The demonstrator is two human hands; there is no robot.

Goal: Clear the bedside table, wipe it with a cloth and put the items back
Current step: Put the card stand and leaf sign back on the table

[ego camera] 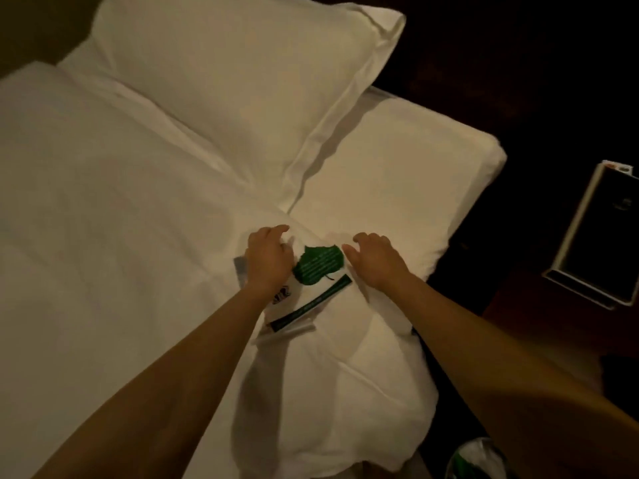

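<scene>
A green leaf-shaped card (318,265) lies on top of a white card with a green stripe (313,304), both on the white duvet of the bed (103,236). My left hand (268,257) rests on the left part of these cards, fingers loosely bent, covering some of the paper. My right hand (375,259) hovers or rests just right of the leaf card, fingers relaxed and spread, holding nothing. The dark bedside table (539,305) is at the right edge, dim.
A large white pillow (242,91) lies at the head of the bed. A black flat item with a pale border (598,236) sits on the dark surface at the right. Something green and white (477,461) shows at the bottom right.
</scene>
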